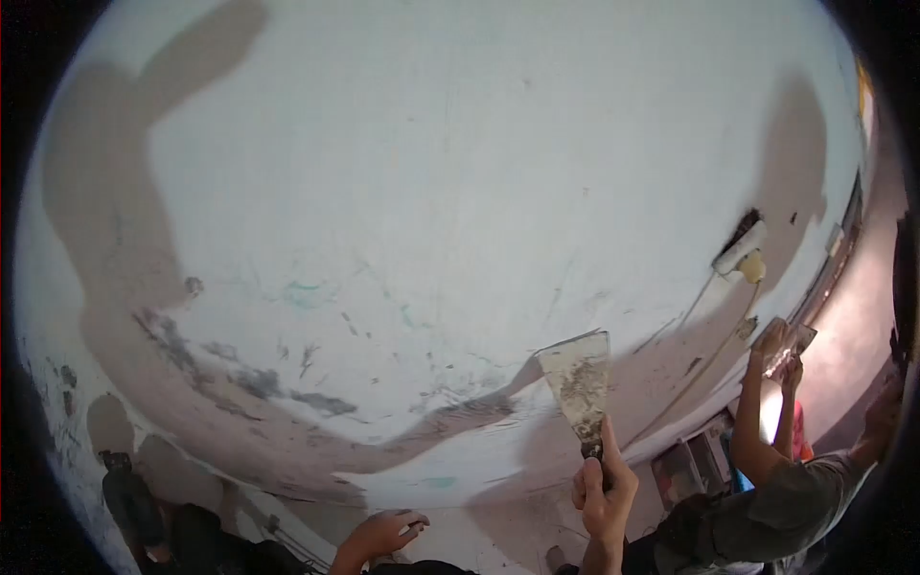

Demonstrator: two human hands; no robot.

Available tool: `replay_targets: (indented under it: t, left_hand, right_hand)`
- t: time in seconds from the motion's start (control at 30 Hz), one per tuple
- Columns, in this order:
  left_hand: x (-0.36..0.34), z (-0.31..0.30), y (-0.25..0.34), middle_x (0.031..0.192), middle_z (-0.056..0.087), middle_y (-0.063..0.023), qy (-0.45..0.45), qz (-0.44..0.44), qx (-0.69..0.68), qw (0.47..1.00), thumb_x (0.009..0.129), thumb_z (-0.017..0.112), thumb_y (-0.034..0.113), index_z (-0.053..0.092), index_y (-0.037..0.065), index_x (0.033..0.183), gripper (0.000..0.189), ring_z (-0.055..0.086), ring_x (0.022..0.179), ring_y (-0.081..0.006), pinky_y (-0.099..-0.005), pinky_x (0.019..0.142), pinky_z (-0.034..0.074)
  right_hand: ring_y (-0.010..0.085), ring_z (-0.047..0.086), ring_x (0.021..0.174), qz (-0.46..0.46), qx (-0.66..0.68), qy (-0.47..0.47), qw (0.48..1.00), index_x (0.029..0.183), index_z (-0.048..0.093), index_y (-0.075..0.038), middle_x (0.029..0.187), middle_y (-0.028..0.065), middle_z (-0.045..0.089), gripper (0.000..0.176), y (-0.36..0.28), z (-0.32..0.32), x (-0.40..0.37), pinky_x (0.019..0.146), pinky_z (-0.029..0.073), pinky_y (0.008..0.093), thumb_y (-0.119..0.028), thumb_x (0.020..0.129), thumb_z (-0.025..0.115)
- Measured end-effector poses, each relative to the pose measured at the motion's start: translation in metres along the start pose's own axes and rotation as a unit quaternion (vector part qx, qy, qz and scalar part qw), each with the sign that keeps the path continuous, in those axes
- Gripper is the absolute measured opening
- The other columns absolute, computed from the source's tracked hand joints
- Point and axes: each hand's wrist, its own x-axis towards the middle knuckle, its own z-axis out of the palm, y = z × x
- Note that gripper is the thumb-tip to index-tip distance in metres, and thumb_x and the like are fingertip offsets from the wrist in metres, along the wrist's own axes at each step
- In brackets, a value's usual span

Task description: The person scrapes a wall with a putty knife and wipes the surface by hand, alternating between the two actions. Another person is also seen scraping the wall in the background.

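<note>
My right hand (604,494) grips a putty knife (575,379) by its short dark handle. Its wide, stained blade points up, with the top edge at or very near the white wall (431,192); contact is hard to confirm. Around the blade and to its left, the wall carries dark scuffs, scraped patches and faint green marks. Low in the view, my left hand (381,535) hangs away from the wall with its fingers loosely bent and somewhat apart. Nothing clear shows in it, though the fingertips look dark.
To the right, a co-worker (800,498) raises both hands to the wall around a flat tool (803,337). A cream fixture (752,265) with hanging wires is mounted above. Crates (678,474) stand below. Another person (139,498) is at lower left. Shadows fall across the wall.
</note>
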Motion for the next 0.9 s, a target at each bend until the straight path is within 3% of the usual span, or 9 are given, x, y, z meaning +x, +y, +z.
replay_targets:
  t: [0.17,0.23,0.33,0.4,0.47,0.6,0.7,0.77,0.9]
  left_hand:
    - [0.013,0.007,0.003,0.108,0.066,-0.0121,-0.038,0.003,-0.021,0.999,0.097,0.052,0.031,0.064,0.012,0.117,0.030,0.063,0.094,-0.0338,-0.0427,0.086,0.048]
    - [0.019,0.014,-0.002,0.107,0.066,-0.0119,-0.007,0.107,0.002,0.994,0.096,0.053,0.029,0.065,0.013,0.115,0.027,0.064,0.091,-0.0336,-0.0429,0.084,0.049]
    - [0.014,0.006,0.014,0.107,0.066,-0.0109,-0.024,0.040,0.013,0.999,0.096,0.052,0.028,0.065,0.012,0.114,0.027,0.064,0.091,-0.0325,-0.0432,0.084,0.050]
    - [0.018,0.010,0.002,0.108,0.066,-0.0106,-0.031,0.084,0.064,0.994,0.096,0.052,0.028,0.065,0.012,0.114,0.027,0.063,0.093,-0.0322,-0.0430,0.084,0.049]
    - [0.017,0.002,0.008,0.115,0.063,-0.0109,-0.081,0.069,0.053,0.993,0.100,0.047,0.035,0.060,0.012,0.122,0.034,0.062,0.101,-0.0309,-0.0419,0.089,0.047]
    - [0.014,0.002,0.010,0.108,0.066,-0.0110,-0.048,0.047,0.021,0.998,0.096,0.052,0.029,0.064,0.011,0.115,0.028,0.063,0.095,-0.0329,-0.0436,0.085,0.049]
    - [0.010,0.010,0.016,0.108,0.066,-0.0104,-0.047,0.063,0.039,0.996,0.097,0.051,0.029,0.064,0.011,0.115,0.029,0.062,0.098,-0.0327,-0.0430,0.086,0.048]
    - [0.011,0.007,0.028,0.110,0.066,-0.0102,-0.086,0.021,0.014,0.996,0.097,0.050,0.028,0.063,0.010,0.116,0.029,0.061,0.101,-0.0322,-0.0428,0.087,0.048]
    - [0.015,0.018,0.021,0.111,0.065,-0.0104,-0.060,0.092,0.049,0.993,0.098,0.049,0.029,0.061,0.010,0.118,0.030,0.061,0.101,-0.0328,-0.0436,0.087,0.048]
  right_hand:
    - [0.0037,0.034,0.048,0.030,0.043,0.000,0.999,0.145,0.036,0.003,0.059,-0.0045,0.040,0.050,-0.007,0.001,-0.025,0.041,0.029,0.0224,-0.003,0.097,0.044]
    - [0.0037,0.035,0.048,0.043,0.047,0.000,0.998,0.145,0.036,0.003,0.059,-0.0046,0.040,0.050,-0.004,0.014,-0.019,0.041,0.029,0.0222,-0.003,0.096,0.045]
    - [0.0041,0.040,0.050,0.062,0.031,0.004,0.998,0.144,0.039,0.002,0.060,-0.0029,0.047,0.049,-0.001,0.015,-0.017,0.044,0.035,0.0224,-0.006,0.096,0.049]
    - [0.0037,0.035,0.048,0.058,0.057,0.001,0.997,0.145,0.037,0.003,0.060,-0.0043,0.041,0.049,0.002,0.021,-0.026,0.041,0.029,0.0219,-0.005,0.097,0.046]
    - [0.0037,0.035,0.048,0.071,0.077,0.009,0.994,0.145,0.037,0.003,0.060,-0.0042,0.041,0.049,0.001,0.016,-0.032,0.041,0.029,0.0219,-0.006,0.098,0.047]
    - [0.0038,0.041,0.050,0.053,0.080,0.002,0.995,0.143,0.040,0.002,0.060,-0.0034,0.047,0.049,0.003,0.013,-0.012,0.044,0.035,0.0219,-0.008,0.097,0.051]
    - [0.0040,0.042,0.050,0.065,0.090,-0.014,0.994,0.143,0.040,0.003,0.060,-0.0031,0.047,0.048,0.005,0.013,-0.023,0.044,0.035,0.0223,-0.008,0.098,0.050]
    - [0.0035,0.040,0.048,0.041,0.072,-0.003,0.997,0.143,0.038,0.005,0.059,-0.0027,0.047,0.048,0.002,0.010,-0.029,0.042,0.032,0.0227,-0.010,0.099,0.049]
    - [0.0033,0.038,0.047,0.047,0.056,0.014,0.997,0.143,0.037,0.006,0.059,-0.0027,0.046,0.050,0.001,0.017,-0.021,0.040,0.029,0.0232,-0.017,0.100,0.051]
